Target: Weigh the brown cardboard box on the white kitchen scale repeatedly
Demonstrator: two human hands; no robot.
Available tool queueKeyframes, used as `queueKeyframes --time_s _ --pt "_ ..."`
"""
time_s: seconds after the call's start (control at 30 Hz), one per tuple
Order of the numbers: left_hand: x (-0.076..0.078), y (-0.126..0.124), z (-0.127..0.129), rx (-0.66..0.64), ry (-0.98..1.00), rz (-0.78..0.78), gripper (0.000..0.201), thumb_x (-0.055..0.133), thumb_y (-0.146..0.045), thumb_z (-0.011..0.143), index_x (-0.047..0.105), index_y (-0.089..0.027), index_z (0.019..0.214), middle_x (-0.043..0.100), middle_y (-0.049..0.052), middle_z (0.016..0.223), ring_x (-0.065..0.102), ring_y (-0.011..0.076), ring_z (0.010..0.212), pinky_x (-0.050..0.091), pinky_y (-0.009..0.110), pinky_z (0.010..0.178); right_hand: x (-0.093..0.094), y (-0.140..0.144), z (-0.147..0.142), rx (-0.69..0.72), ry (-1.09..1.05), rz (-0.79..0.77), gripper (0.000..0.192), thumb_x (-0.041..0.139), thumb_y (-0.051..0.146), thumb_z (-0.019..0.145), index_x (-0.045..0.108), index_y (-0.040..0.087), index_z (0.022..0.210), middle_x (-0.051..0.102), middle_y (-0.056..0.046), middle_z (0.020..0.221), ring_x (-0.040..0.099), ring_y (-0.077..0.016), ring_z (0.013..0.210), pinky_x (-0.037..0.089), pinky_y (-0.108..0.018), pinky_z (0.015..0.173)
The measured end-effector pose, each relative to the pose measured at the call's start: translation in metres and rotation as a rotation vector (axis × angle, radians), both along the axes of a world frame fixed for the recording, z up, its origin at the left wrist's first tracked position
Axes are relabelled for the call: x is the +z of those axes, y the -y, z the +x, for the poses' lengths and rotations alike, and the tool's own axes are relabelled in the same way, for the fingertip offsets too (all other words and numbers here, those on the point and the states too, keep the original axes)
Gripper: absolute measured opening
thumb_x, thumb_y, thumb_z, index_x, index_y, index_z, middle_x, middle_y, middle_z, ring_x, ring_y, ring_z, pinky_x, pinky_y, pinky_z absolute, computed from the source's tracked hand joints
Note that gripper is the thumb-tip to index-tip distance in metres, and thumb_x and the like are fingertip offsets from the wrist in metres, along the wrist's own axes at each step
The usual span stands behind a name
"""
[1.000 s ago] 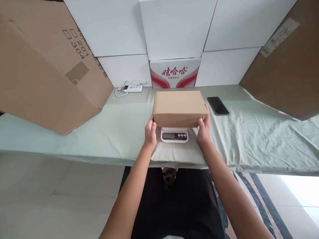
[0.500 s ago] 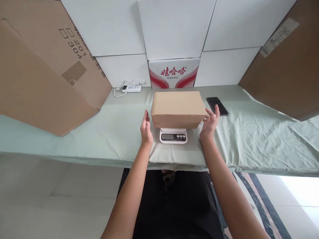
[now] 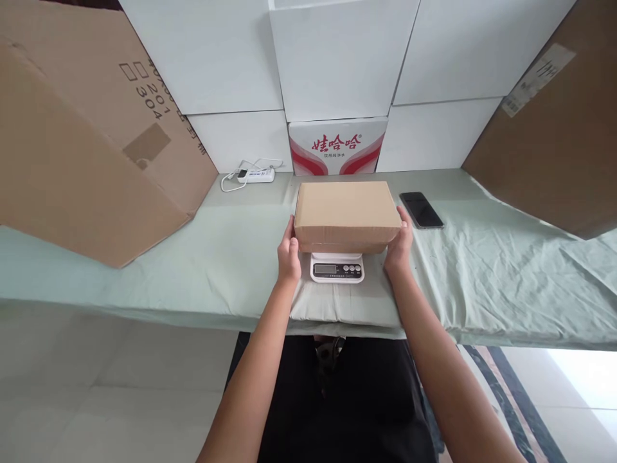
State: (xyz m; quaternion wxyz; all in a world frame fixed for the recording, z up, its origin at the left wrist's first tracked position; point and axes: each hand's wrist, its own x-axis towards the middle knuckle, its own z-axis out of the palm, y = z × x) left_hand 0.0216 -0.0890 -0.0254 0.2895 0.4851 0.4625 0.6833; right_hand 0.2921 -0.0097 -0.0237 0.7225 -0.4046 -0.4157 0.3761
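Note:
A closed brown cardboard box [image 3: 346, 206] rests on a small white kitchen scale [image 3: 337, 270], whose display and buttons face me while its platform is mostly hidden underneath. My left hand [image 3: 290, 253] presses against the box's left end, fingers along the side. At the opposite end, my right hand [image 3: 400, 245] grips the right side, with its fingertips near the upper corner. Together the two hands clasp the box between them. I cannot make out any digits on the scale's display.
Right of the box lies a black phone [image 3: 421, 209]. A white power strip [image 3: 256, 175] with its cable sits at the back left. Large cardboard sheets [image 3: 96, 141] flank the table on both sides, and white boxes [image 3: 337, 71] form the back wall. Pale green cloth [image 3: 231, 257] covers the table.
Both hands have moved inward from beside the box and now hold its two ends. The box still sits on the scale. The view has shifted slightly.

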Motion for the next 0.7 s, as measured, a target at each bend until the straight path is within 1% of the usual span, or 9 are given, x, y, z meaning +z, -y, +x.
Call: queueKeyframes --time_s 0.1,0.2,0.37,0.43,0.53,0.6,0.7 --pt "0.0012 0.0007 0.0006 -0.004 -0.018 -0.004 0.090 0.053 -0.092 0.102 0.067 -0.030 0.166 0.069 0.015 0.173 0.058 0.0389 0.169 0.043 0.057 0.144 0.0018 0.0013 0.0000 -0.005 0.023 0.006 0.076 0.066 0.084 0.094 0.074 0.030 0.147 0.077 -0.006 0.128 0.072 -0.0301 0.130 0.058 -0.046 0.117" --pt "0.0034 0.0007 0.0015 -0.003 -0.019 -0.011 0.091 0.052 -0.093 0.101 0.069 -0.029 0.163 0.073 0.017 0.166 0.063 0.0397 0.163 0.043 0.059 0.143 0.0039 0.0024 -0.0003 -0.001 0.031 0.010 0.073 0.067 0.084 0.094 0.075 0.031 0.144 0.077 -0.005 0.128 0.072 -0.0299 0.130 0.058 -0.046 0.116" --pt "0.0058 -0.0027 0.0021 -0.003 -0.018 -0.002 0.090 0.053 -0.094 0.099 0.074 -0.028 0.157 0.082 0.017 0.151 0.067 0.0403 0.158 0.045 0.058 0.141 0.0068 0.0031 -0.0017 -0.002 0.035 0.028 0.070 0.065 0.082 0.095 0.076 0.030 0.141 0.076 -0.005 0.124 0.072 -0.0299 0.128 0.057 -0.046 0.117" --pt "0.0059 -0.0037 0.0019 -0.005 -0.020 0.005 0.089 0.053 -0.094 0.100 0.075 -0.028 0.156 0.082 0.017 0.150 0.067 0.0405 0.157 0.046 0.057 0.140 0.0076 0.0032 -0.0022 -0.005 0.051 0.031 0.070 0.065 0.082 0.095 0.076 0.029 0.140 0.076 -0.005 0.123 0.072 -0.0301 0.126 0.058 -0.046 0.114" --pt "0.0054 -0.0040 0.0013 -0.001 -0.026 0.004 0.088 0.053 -0.093 0.101 0.075 -0.028 0.156 0.080 0.017 0.154 0.067 0.0404 0.157 0.046 0.057 0.140 0.0085 0.0034 -0.0028 -0.001 0.063 0.021 0.069 0.067 0.080 0.095 0.076 0.028 0.140 0.077 -0.005 0.122 0.073 -0.0300 0.125 0.059 -0.045 0.113" --pt "0.0049 -0.0041 0.0010 0.001 -0.030 0.002 0.088 0.053 -0.093 0.101 0.075 -0.028 0.156 0.080 0.017 0.154 0.067 0.0404 0.157 0.046 0.057 0.140 0.0091 0.0033 -0.0034 -0.001 0.038 0.016 0.069 0.068 0.079 0.094 0.077 0.027 0.139 0.077 -0.005 0.122 0.072 -0.0302 0.127 0.058 -0.046 0.115" --pt "0.0048 -0.0044 0.0008 0.003 -0.035 0.004 0.088 0.052 -0.093 0.101 0.075 -0.027 0.156 0.083 0.017 0.148 0.067 0.0401 0.157 0.046 0.056 0.139 0.0100 0.0029 -0.0045 0.002 0.005 0.011 0.071 0.069 0.082 0.091 0.079 0.028 0.136 0.078 -0.005 0.123 0.072 -0.0322 0.132 0.058 -0.049 0.120"
